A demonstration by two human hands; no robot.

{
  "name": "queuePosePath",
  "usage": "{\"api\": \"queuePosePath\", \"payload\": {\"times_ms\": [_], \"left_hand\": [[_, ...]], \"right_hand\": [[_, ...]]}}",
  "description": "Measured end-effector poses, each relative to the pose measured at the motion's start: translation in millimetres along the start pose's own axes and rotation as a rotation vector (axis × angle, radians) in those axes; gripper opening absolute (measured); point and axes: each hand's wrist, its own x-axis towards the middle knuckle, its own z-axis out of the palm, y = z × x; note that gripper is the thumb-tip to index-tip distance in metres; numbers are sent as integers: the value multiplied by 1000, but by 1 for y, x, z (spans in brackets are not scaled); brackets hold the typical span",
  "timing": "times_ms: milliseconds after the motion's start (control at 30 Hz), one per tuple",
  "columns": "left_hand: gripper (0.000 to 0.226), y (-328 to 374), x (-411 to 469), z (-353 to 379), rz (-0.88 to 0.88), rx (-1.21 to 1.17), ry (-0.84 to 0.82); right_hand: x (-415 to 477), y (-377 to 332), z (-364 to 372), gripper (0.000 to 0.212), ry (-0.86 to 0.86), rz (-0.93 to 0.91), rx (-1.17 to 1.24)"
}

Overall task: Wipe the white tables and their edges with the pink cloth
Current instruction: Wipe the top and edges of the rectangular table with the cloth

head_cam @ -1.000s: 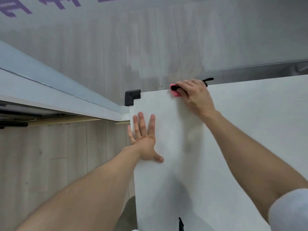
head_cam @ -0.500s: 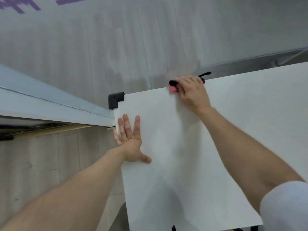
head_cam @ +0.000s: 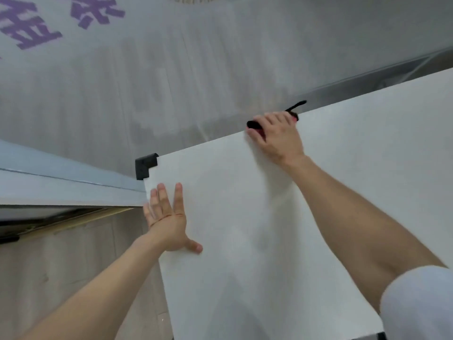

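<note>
A white table (head_cam: pixel 245 217) fills the right and lower part of the head view. My right hand (head_cam: pixel 277 134) grips the pink cloth (head_cam: pixel 262 131) at the table's far edge, fingers curled over it. Only a sliver of pink shows beneath the fingers, with a black edge and a black strap (head_cam: pixel 295 106) sticking out past the table. My left hand (head_cam: pixel 169 217) lies flat on the table near its left edge, fingers straight and spread.
A black corner cap (head_cam: pixel 145 165) sits at the table's far left corner. A second white table (head_cam: pixel 61 190) adjoins on the left. Grey wood-look floor (head_cam: pixel 171 69) with purple lettering (head_cam: pixel 36 23) lies beyond, and floor also shows at lower left.
My right hand has slid the cloth a little to the right along the far edge. My left hand stays flat near the left edge. The camera view has shifted.
</note>
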Motion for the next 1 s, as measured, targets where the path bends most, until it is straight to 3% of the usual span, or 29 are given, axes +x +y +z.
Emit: {"api": "queuePosePath", "payload": {"times_ms": [100,167,233,300,367,500,567,667,733,800,900,1000], "left_hand": [[185,25,-9,-10,103,139,170],[177,55,-7,-22,305,256,233],[173,96,0,-39,373,252,239],[177,140,11,-51,321,193,198],[184,174,19,-58,244,113,130],[190,193,25,-56,209,5,6],[190,193,24,-59,192,-8,-20],[189,194,19,-63,182,12,-50],[189,195,18,-64,169,8,-56],[189,194,16,-64,173,-8,-52],[189,195,15,-63,185,-30,-53],[189,195,14,-63,198,-39,-60]], "right_hand": [[-10,85,-27,30,102,168,-63],[-3,54,-7,24,176,262,-42],[4,-4,17,23,108,115,32],[1,-21,17,30,-27,-103,101],[7,33,-10,35,-27,-128,129],[-8,184,-67,37,38,181,-11],[-6,202,-71,34,102,259,-31],[3,116,-32,29,157,260,40],[7,37,-4,24,93,72,119],[8,2,5,22,-7,-91,200],[4,69,-20,28,28,-126,277],[-8,180,-65,26,102,80,131]]}}
